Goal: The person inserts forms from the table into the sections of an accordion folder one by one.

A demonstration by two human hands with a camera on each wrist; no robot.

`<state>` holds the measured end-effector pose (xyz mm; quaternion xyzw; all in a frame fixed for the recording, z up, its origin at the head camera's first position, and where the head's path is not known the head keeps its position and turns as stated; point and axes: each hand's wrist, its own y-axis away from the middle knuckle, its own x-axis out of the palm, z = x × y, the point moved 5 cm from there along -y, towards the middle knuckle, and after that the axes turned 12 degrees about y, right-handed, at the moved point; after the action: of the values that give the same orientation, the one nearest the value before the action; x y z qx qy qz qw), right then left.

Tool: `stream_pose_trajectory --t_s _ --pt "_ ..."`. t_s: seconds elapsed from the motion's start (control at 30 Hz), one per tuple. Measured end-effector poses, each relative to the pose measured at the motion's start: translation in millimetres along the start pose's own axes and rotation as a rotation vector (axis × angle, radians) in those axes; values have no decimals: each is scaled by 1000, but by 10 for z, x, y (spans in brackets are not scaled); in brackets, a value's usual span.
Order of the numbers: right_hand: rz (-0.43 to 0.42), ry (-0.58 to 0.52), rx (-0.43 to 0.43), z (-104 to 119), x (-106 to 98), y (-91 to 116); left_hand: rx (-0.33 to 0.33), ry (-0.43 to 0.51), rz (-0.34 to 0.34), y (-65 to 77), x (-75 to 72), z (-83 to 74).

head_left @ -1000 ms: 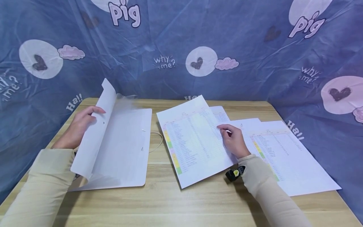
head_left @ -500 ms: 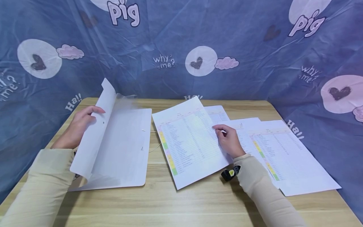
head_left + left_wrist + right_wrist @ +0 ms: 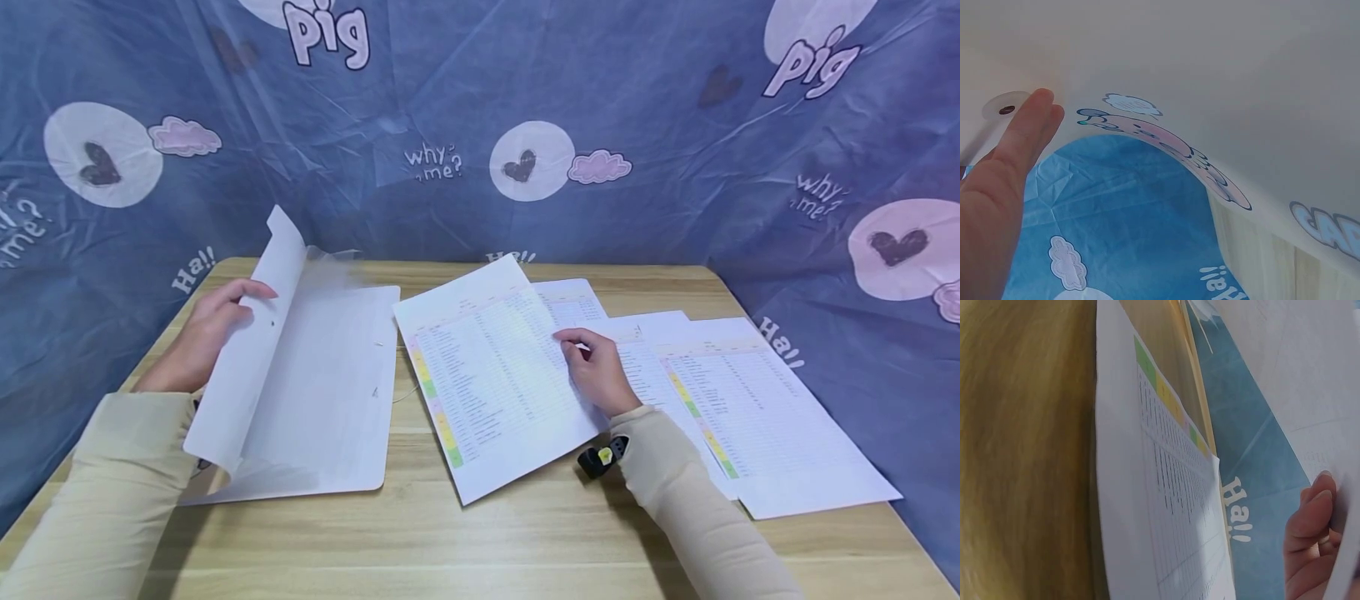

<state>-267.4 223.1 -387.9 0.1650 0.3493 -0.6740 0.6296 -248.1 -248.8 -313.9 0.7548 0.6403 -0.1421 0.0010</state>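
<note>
Blue printed cloth (image 3: 457, 83) hangs behind and beside the wood-grain desk (image 3: 420, 550). The left hand (image 3: 210, 329) grips the raised cover (image 3: 251, 375) of a white folder (image 3: 337, 408); the right hand (image 3: 600, 367) – fingers curled – pinches a tilted printed sheet (image 3: 495, 375) between the folder and other sheets (image 3: 802, 467).

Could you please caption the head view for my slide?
Left hand holds a folder open; right hand pinches a printed sheet.

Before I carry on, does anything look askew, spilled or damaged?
Only mildly untidy: the sheet in the right fingers is turned at an angle to the folder, and the papers on the right overlap unevenly instead of forming a square stack. I see no spill or tear.
</note>
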Motion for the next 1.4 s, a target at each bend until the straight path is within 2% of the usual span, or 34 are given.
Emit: stream_pose_trajectory --t_s 0.2,0.5,0.97,1.2,1.4 --pt "10 -6 -14 25 48 -12 -12 6 -3 -6 -7 4" --pt "45 -5 9 61 99 -12 -2 -3 -2 -11 -4 14" --pt "72 -18 3 136 192 -54 66 -70 -23 -32 15 1" --pt "77 -8 -13 144 226 -63 19 -70 -28 -45 29 12" --pt "91 -29 -36 179 260 -74 7 -56 -18 -43 32 33"
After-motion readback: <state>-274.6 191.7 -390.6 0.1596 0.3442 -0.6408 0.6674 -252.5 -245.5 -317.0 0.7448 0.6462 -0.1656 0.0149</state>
